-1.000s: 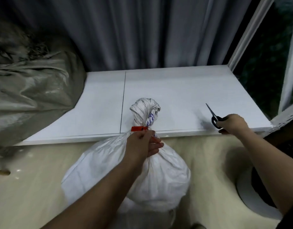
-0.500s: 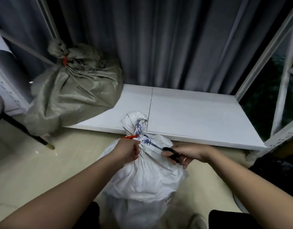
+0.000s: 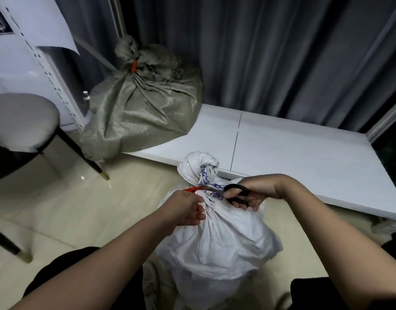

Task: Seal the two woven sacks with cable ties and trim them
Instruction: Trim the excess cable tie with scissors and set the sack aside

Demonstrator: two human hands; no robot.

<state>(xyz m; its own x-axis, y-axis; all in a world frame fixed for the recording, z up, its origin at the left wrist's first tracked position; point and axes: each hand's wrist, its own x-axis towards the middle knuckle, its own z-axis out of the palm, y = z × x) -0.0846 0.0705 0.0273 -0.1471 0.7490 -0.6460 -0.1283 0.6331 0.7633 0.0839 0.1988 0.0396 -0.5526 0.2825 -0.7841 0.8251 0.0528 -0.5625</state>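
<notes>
Trimming the second tie looks like the step in hand, judged from the head view, the only 1 given. Of the 2 sacks, the grey-green sack [image 3: 143, 101] leans at the back left, half on the white panel [image 3: 293, 157] that lies on the floor, and its neck is already cinched by an orange cable tie [image 3: 133, 65]; whether its tail has been cut cannot be told at this size. The white sack [image 3: 215, 238] stands on the floor right in front of the person, touching the near edge of that panel, its twisted neck bound by a second orange tie [image 3: 193, 189]. So both sacks appear sealed, and what is left seems to be the cut on this tie's loose end, perhaps nothing more.

The left hand [image 3: 186, 209] reaches in from the lower left with the forearm stretched forward; its fingers are curled and pinch the tie's tail just left of the neck, holding it out sideways. The right hand [image 3: 257, 189] comes in from the right with the wrist bent inward, thumb and fingers threaded through the black loops of the scissors [image 3: 234, 193] and gripping them. The blades point left across the neck toward the orange tail; whether they are apart or already closed on it is too small to tell. A padded stool [image 3: 20, 121] stands at the left.
</notes>
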